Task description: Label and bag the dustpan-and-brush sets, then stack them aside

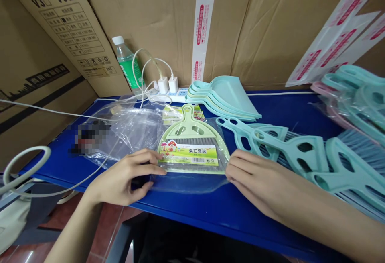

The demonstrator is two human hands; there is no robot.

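Note:
A light green brush and dustpan set point(188, 134) lies inside a clear plastic bag point(192, 184) on the blue table, handle pointing away from me. A printed card point(189, 153) with mushrooms and Chinese characters rests over the grey bristles inside. My left hand point(129, 176) touches the bag's left edge, its fingertips resting flat near the card and the thumb apart below. At the opposite edge, my right hand point(252, 178) has its fingers closed on the bag's right side. Part of the bag's lower right is hidden behind that hand.
Stacked blue-green dustpans point(228, 92) stand behind the set. Loose blue-green brushes point(300, 150) fill the right side, beside bagged sets point(361, 90). More clear bags point(126, 130) and printed cards point(171, 114) lie left and behind. A bottle point(129, 64), power strip point(182, 92) and cardboard boxes point(168, 22) line the back.

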